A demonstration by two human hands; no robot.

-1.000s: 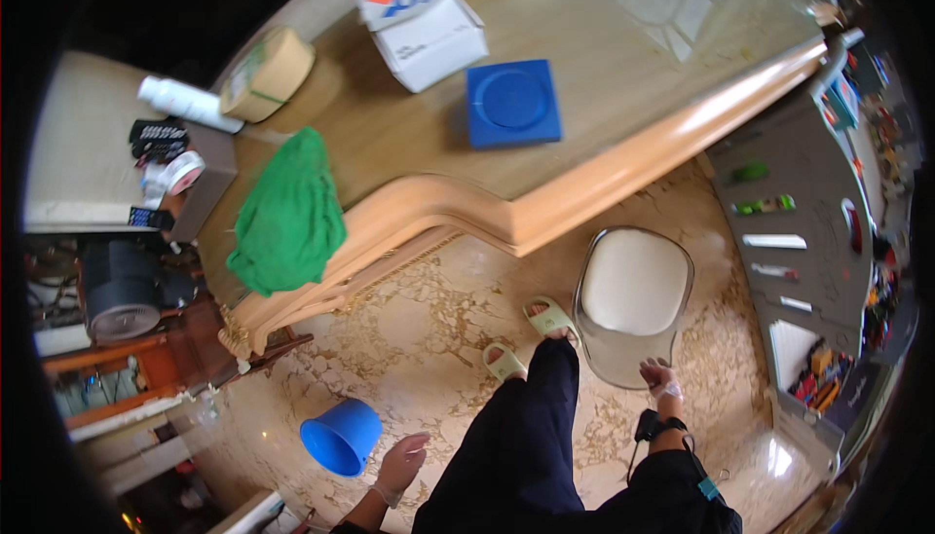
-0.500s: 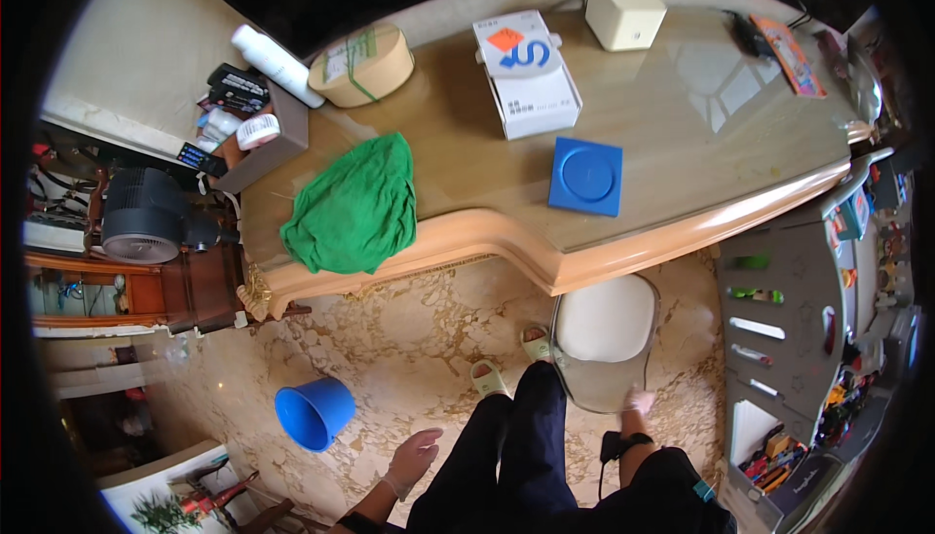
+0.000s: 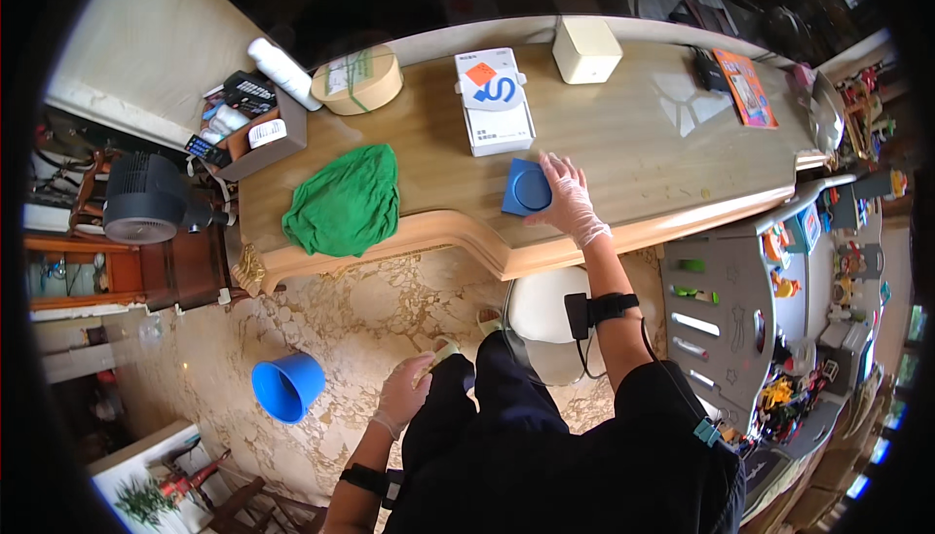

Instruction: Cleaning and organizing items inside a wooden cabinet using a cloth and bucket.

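My right hand (image 3: pixel 567 198), in a clear thin glove, is at the right side of a blue square box (image 3: pixel 527 187) with a round ring on its top. The thumb is at the box's near edge and the fingers are at its far right corner, closed about it. The box sits on the brown desk top (image 3: pixel 623 164), just in front of a white carton (image 3: pixel 499 120). My left hand (image 3: pixel 402 395), also gloved, hangs low beside my left leg with its fingers loosely apart and nothing visible in it.
A crumpled green cloth (image 3: pixel 346 201) lies on the desk's left, near a round tan box (image 3: pixel 358 81) and an open organizer (image 3: pixel 268 143). A cream cube (image 3: pixel 587 51) and an orange booklet (image 3: pixel 745 89) are farther back. A blue bucket (image 3: pixel 288 388), a white-seated chair (image 3: pixel 545 308) and a grey playpen panel (image 3: pixel 716 305) stand below.
My right hand has risen from beside the chair to the blue box and closed about its right side. My left hand has come nearer my leg. The whole view has shifted slightly.
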